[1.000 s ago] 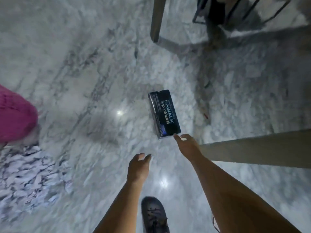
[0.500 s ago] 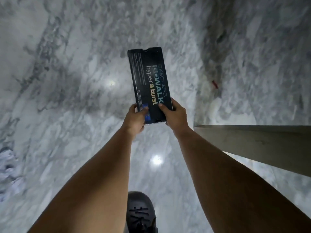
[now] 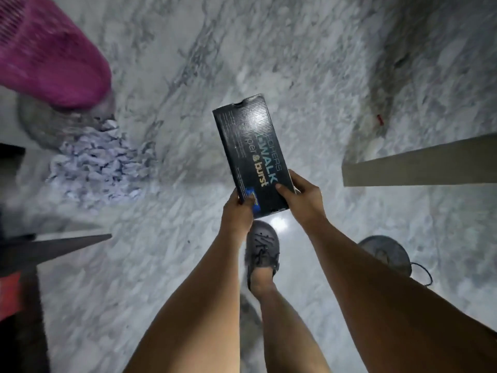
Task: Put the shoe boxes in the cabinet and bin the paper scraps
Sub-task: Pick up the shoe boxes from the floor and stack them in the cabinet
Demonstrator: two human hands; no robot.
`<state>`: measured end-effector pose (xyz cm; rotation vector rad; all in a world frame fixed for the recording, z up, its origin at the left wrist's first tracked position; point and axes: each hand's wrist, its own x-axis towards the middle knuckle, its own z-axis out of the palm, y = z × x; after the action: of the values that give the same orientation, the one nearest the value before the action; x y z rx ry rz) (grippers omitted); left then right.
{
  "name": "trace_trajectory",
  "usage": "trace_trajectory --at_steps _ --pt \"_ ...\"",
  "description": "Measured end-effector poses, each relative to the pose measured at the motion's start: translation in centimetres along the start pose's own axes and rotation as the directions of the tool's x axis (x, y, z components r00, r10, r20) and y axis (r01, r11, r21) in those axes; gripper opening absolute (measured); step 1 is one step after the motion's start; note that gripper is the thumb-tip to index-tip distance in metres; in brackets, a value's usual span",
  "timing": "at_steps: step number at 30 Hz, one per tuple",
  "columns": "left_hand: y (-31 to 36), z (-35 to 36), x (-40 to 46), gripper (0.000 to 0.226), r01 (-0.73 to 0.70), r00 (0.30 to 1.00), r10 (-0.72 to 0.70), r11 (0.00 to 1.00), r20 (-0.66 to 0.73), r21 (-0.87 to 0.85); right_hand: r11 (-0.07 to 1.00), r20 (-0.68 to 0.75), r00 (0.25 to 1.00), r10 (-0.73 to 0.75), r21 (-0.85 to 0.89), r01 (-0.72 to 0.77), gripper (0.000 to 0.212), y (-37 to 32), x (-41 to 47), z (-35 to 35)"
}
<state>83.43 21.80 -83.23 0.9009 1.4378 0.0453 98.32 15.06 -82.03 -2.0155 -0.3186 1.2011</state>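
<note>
Grey-veined white marble floor (image 3: 309, 63) fills my view. I see the long black cardboard shoe box (image 3: 251, 154) lifted above it, its near end pinched between both hands: left hand (image 3: 238, 211) at the near-left corner, right hand (image 3: 302, 200) at the near-right, thumbs on top. Its lid reads "WALK" and "burst". White paper scraps (image 3: 94, 168) lie heaped off left.

Box (image 3: 251, 154): black cardboard, ribbed, slight sheen. Floor (image 3: 295, 63): polished grey-white marble, glossy with light glare. Scraps (image 3: 94, 168): white shredded paper; bin (image 3: 45, 49): pink plastic mesh.
</note>
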Motion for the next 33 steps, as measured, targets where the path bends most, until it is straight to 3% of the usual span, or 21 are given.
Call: trace_trajectory --at_steps 3,8,11,16,18,23,26,28,30,32,33 --pt "-1.7 -5.5 -9.8 0.03 -0.025 0.997 0.021 0.998 -0.078 -0.057 0.998 0.093 0.993 -0.066 -0.008 0.067 0.036 -2.2 -9.5 2.6" --pt "-9.1 -15.2 -28.5 0.029 -0.009 0.986 -0.012 0.992 -0.169 -0.123 0.973 0.275 0.959 -0.075 -0.188 0.13 0.031 -4.8 -28.9 6.7" --pt "-13.8 -20.6 -39.9 0.031 -0.015 0.966 -0.046 0.973 -0.256 -0.23 0.923 0.406 0.909 -0.091 -0.308 0.23 0.038 -6.7 -40.5 9.9" --pt "-17.9 -28.0 -53.1 0.02 -0.079 0.916 -0.097 0.908 -0.39 -0.412 0.89 0.547 0.833 -0.079 -0.337 0.306 0.041 -10.1 -53.7 16.2" --pt "-17.6 -31.1 -56.1 0.017 -0.12 0.89 -0.109 0.881 -0.442 -0.458 0.858 0.596 0.793 -0.124 -0.337 0.387 0.04 -12.6 -56.5 19.2" --pt "-15.8 -40.6 -57.2 0.059 -0.247 0.811 -0.105 0.831 -0.576 -0.499 0.754 0.679 0.69 -0.252 -0.309 0.58 0.032 -19.8 -59.2 28.5" --pt "-12.5 -47.0 -58.3 0.072 -0.319 0.758 -0.126 0.784 -0.641 -0.532 0.702 0.709 0.614 -0.346 -0.238 0.671 0.046 -24.2 -59.5 35.2" --pt "-10.2 -51.1 -58.8 0.066 -0.353 0.741 -0.144 0.747 -0.656 -0.563 0.698 0.749 0.565 -0.346 -0.197 0.689 0.043 -26.6 -58.6 39.9" --pt "-8.5 -55.1 -58.5 0.053 -0.403 0.719 -0.136 0.717 -0.681 -0.569 0.739 0.76 0.568 -0.316 -0.178 0.65 0.052 -29.0 -58.0 44.7" --pt "-7.4 -59.2 -57.4 0.06 -0.416 0.694 -0.151 0.714 -0.704 -0.563 0.741 0.795 0.539 -0.277 -0.181 0.647 0.06 -30.6 -55.3 50.8" --pt "-6.7 -61.0 -57.0 0.063 -0.424 0.678 -0.158 0.713 -0.717 -0.558 0.735 0.804 0.523 -0.284 -0.169 0.657 0.054 -31.9 -55.6 53.1"
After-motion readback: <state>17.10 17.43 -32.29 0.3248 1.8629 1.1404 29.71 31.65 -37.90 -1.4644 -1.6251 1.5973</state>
